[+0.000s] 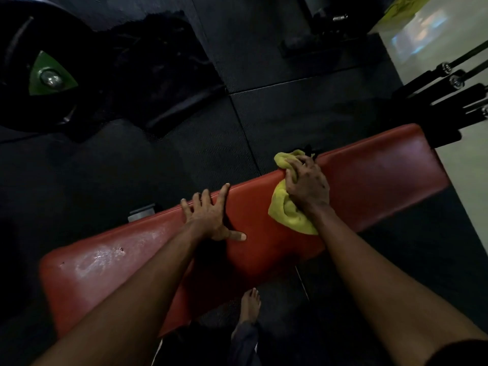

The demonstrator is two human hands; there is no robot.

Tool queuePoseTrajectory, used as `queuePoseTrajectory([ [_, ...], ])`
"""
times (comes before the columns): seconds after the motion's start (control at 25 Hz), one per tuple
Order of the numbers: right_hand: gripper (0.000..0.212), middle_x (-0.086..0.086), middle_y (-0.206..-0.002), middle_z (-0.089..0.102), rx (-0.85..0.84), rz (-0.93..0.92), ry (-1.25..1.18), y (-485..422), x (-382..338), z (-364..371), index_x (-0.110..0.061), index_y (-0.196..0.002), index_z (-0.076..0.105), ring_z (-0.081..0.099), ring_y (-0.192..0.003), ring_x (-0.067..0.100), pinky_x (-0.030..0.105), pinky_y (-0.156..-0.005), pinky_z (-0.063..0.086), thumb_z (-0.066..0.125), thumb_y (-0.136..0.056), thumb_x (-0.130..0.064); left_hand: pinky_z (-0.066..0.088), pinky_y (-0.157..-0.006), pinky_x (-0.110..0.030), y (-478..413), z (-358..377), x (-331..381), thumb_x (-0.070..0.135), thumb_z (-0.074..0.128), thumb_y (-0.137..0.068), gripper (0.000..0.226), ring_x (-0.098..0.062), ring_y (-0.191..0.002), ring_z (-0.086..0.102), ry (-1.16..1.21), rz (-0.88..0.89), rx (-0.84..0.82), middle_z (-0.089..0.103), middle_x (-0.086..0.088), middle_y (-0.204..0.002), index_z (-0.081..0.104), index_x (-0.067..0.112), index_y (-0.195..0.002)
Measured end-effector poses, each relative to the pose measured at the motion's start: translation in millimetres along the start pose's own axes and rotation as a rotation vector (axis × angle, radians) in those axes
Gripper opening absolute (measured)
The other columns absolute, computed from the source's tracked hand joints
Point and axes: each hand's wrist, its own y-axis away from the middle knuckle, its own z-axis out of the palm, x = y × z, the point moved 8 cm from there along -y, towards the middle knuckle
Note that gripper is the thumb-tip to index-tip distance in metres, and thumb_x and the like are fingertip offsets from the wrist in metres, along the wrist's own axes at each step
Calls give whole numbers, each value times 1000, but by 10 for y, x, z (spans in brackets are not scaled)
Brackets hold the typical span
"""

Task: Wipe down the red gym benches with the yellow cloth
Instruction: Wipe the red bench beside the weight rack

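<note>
**Yellow cloth (287, 210) pressed on red bench (383, 175), just right of centre**

Grips the bunched cloth with the right hand (307, 183), fingers curled into the fabric. Holds it down on the bench top, with one end of the cloth spilling over the far edge above the knuckles and the other end trailing toward the near edge beside the wrist.

Rests the left hand (211, 212) flat on the pad just left of the cloth, apart from it. Fingers straight and spread, tips reaching the far edge, thumb pointing right along the surface; holds nothing.

Runs on a diagonal, that bench, from lower left up to middle right, with shiny scuffed patches at its lower-left end. Sits on dark rubber floor mats (264, 62).

Beyond, at upper left: a black weight plate (15, 75) with a green triangular insert (63, 77). At the right edge: several black bar ends (454, 80) pointing inward.

At bottom centre, below the near edge of the bench: a bare foot (250, 305) on the mat.

In the top right corner: something yellow-green (404, 3), possibly another cloth, too blurred to tell.
</note>
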Motion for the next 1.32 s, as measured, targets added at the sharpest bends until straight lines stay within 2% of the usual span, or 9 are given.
queuePoseTrajectory([
  [0.16, 37, 5, -135, 52, -18, 152, -45, -195, 89, -44, -19, -123, 66, 52, -120, 31, 43, -101, 44, 53, -96, -40, -7, -114, -71, 29, -33, 20, 82, 73, -60, 144, -46, -151, -12, -53, -72, -45, -14, -21, -165, -29, 39, -152],
  [0.28, 30, 0, -131, 54, -11, -41, -93, 51, -212, -31, -23, -114, 70, 50, -121, 25, 40, -97, 45, 54, -97, -42, 0, -115, -72, 35, -133, 234, 64, 85, -62, 148, -51, -150, -4, -111, -195, -53, -5, -29, -163, -20, 24, -157],
  [0.4, 30, -4, -137, 52, -49, -219, -93, 102, -88, -74, -31, -124, 67, 48, -125, 21, 38, -97, 44, 54, -98, -38, 4, -119, -68, -77, -202, 592, 48, 91, -64, 147, -45, -152, -3, -100, -99, -16, -4, -26, -164, -15, 3, -156],
  [0.56, 33, 3, -136, 52, 46, -1, -68, -274, 605, -181, -26, -123, 68, 51, -124, 28, 43, -102, 47, 52, -97, -40, 0, -119, -64, -183, -163, 713, 74, 71, -72, 139, -37, -154, -6, -44, -62, 2, -11, -15, -167, -17, 10, -158],
  [0.72, 37, 5, -139, 50, 112, 167, -121, -299, 766, -195, -22, -126, 66, 48, -128, 28, 41, -108, 42, 51, -96, -38, 9, -122, -59, -283, -208, 848, 68, 65, -83, 123, -39, -154, 3, -126, 26, 76, -7, -12, -168, -17, 15, -158],
  [0.92, 42, 1, -141, 48, 63, -33, -127, 239, 721, -163, -30, -138, 57, 47, -128, 26, 39, -103, 47, 52, -96, -33, 12, -120, -63, -386, -259, 850, 71, 65, -81, 123, -44, -150, 9, -130, 17, -56, 1, -16, -165, -19, 22, -157],
  [1.04, 43, -2, -142, 47, 74, 59, -151, 73, 1051, -206, -33, -138, 58, 47, -130, 25, 42, -105, 46, 53, -95, -34, 10, -120, -62, -383, -218, 843, 82, 57, -76, 125, -44, -151, 6, -90, -49, -92, -2, -15, -166, -18, 24, -158],
  [1.2, 40, 1, -141, 50, 116, 143, -204, -304, 1103, -299, -25, -133, 62, 49, -129, 25, 40, -108, 43, 55, -94, -33, 16, -119, -55, -431, -311, 1023, 84, 41, -83, 109, -38, -149, 19, -66, -46, 111, 16, -17, -163, 9, 12, -159],
  [1.32, 38, 1, -142, 50, 55, -63, -144, -201, 974, -294, -24, -133, 60, 47, -130, 24, 36, -110, 38, 54, -97, -34, 24, -114, -53, -566, -379, 1472, 75, 29, -94, 83, -34, -140, 35, 37, 80, 372, 38, -15, -153, 31, 15, -152],
])
